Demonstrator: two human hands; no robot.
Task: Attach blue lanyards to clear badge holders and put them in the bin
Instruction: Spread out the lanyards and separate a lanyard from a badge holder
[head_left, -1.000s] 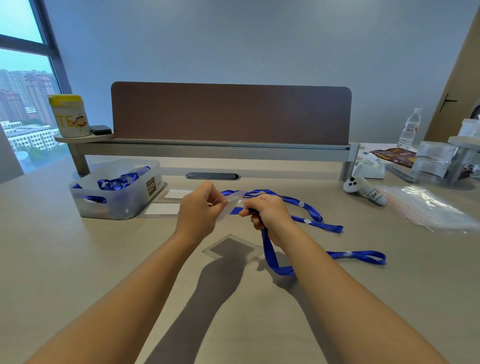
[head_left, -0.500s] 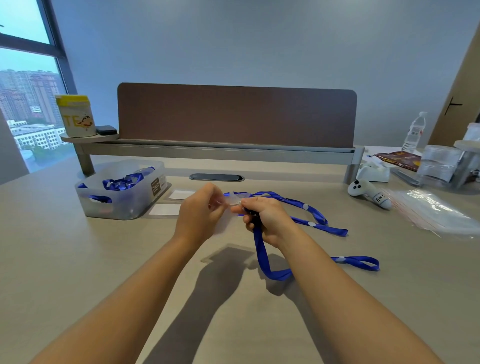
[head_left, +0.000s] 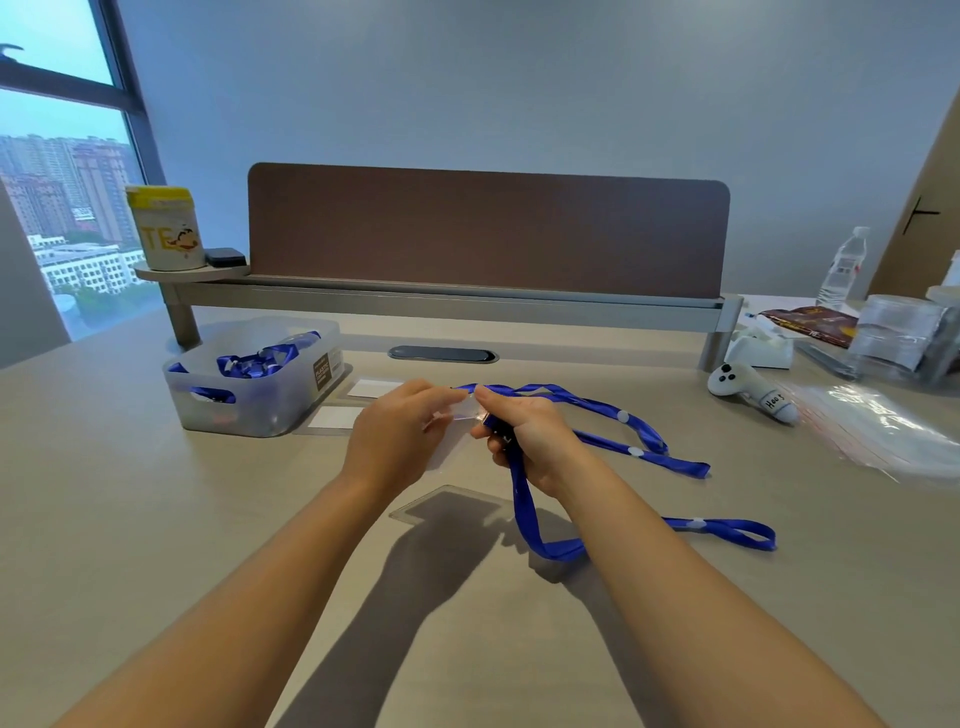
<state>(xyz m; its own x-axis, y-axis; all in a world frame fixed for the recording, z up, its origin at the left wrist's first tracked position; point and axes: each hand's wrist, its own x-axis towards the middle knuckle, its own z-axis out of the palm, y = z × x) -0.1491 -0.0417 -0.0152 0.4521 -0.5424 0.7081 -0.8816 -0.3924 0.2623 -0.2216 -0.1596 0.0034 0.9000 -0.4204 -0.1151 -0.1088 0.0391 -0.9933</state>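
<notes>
A plain pale blue-grey wall (head_left: 519, 78) fills the back of the room. At the left, a tall dark-framed window (head_left: 62, 171) lets in daylight and shows high-rise buildings under a hazy sky. A wide beige desk top (head_left: 156, 519) spans the foreground, with soft shadows on it. Across its far side stands a brown rounded-corner divider panel (head_left: 488, 234) above a long grey metal shelf (head_left: 447, 306) on short legs. A dark oval cable grommet (head_left: 442, 355) sits in the desk below it. At the far right rises a tan wooden door (head_left: 919, 208).
</notes>
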